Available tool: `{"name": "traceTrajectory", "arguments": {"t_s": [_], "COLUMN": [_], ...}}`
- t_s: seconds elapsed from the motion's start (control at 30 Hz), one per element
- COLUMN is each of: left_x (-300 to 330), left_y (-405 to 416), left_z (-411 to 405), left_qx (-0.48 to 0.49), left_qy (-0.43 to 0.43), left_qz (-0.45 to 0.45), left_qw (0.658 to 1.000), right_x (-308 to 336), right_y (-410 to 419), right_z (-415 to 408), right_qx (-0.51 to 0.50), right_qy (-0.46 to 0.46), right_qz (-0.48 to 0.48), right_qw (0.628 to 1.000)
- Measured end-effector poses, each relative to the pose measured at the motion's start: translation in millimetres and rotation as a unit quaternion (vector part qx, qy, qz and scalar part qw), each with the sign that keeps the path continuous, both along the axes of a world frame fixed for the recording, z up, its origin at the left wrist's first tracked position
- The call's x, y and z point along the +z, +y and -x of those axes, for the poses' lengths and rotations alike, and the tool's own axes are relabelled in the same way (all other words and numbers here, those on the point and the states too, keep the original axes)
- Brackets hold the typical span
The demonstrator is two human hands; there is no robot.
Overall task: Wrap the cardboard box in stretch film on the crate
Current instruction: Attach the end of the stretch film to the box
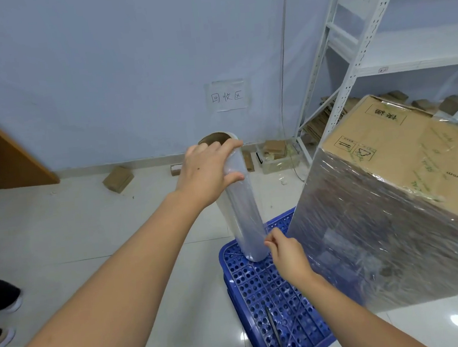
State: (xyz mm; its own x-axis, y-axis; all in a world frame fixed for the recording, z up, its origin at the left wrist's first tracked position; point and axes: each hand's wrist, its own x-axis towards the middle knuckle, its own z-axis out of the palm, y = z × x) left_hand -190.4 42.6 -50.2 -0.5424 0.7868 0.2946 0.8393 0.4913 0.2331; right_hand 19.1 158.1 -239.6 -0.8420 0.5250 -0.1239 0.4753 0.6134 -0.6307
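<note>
A large cardboard box (403, 158) stands on a blue perforated plastic crate (262, 286); clear stretch film covers its sides, and its top is bare cardboard. A tall roll of stretch film (244, 216) stands upright on the crate's left part, beside the box. My left hand (208, 172) grips the roll near its top. My right hand (287, 254) pinches the loose film edge low on the roll, with a sheet of film running from there toward the box.
A dark thin tool (273, 332) lies on the crate near its front. White metal shelving (351, 60) stands behind the box. Small cardboard boxes (118, 179) lie by the wall. A wooden desk (2, 154) is at left, with someone's shoes (2, 320) on the floor.
</note>
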Motion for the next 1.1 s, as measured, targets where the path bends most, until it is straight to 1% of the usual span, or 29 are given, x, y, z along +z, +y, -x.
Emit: {"name": "traceTrajectory", "arguments": {"t_s": [0.07,0.13,0.27,0.33,0.37,0.43,0.5,0.57,0.7,0.77,0.9,1.0,1.07,1.1], "left_x": [-0.9,-1.7,-3.3,-3.8,-4.4,-6.0,-7.2,-6.6,-3.2,-2.2,-1.5,-1.6,-2.2,-2.4], "left_y": [1.3,3.2,7.4,9.8,11.6,14.4,15.3,15.0,13.8,13.7,16.1,17.4,18.2,18.9], "left_z": [-0.4,3.3,17.8,23.3,25.4,28.5,30.2,30.0,29.2,30.5,31.8,27.4,22.5,19.1], "left_qx": [-0.023,-0.037,-0.043,-0.051,-0.054,-0.061,-0.068,-0.072,-0.066,-0.064,-0.051,-0.049,-0.052,-0.054], "left_qy": [-0.003,-0.013,-0.023,-0.022,-0.021,-0.019,-0.02,-0.02,-0.023,-0.025,-0.034,-0.029,-0.023,-0.02], "left_qz": [-0.011,-0.022,-0.045,-0.057,-0.062,-0.065,-0.066,-0.069,-0.066,-0.065,-0.066,-0.063,-0.056,-0.051], "left_qw": [1.0,0.999,0.998,0.997,0.996,0.996,0.995,0.995,0.995,0.996,0.996,0.996,0.997,0.997], "right_x": [-3.1,-7.2,-31.9,-50.7,-59.7,-73.1,-80.9,-87.8,-96.7,-95.3,-92.1,-78.9,-66.6,-59.6], "right_y": [5.4,15.1,30.1,32.8,33.0,33.5,34.5,38.1,37.8,29.5,5.1,-5.6,-5.2,-2.8], "right_z": [0.9,5.4,18.0,25.3,29.6,37.6,44.3,46.9,36.1,22.6,-8.2,-18.6,-15.0,-9.5], "right_qx": [-0.056,-0.092,-0.07,-0.055,-0.055,-0.087,-0.139,-0.154,-0.109,-0.083,0.002,0.002,-0.003,-0.005], "right_qy": [0.049,0.052,-0.045,-0.074,-0.068,-0.02,0.028,0.032,-0.016,-0.023,-0.053,-0.07,-0.059,-0.038], "right_qz": [0.09,0.143,0.149,0.156,0.168,0.197,0.177,0.126,0.114,0.114,0.038,0.051,0.081,0.101], "right_qw": [0.993,0.984,0.985,0.983,0.982,0.976,0.974,0.98,0.987,0.99,0.998,0.996,0.995,0.994]}}
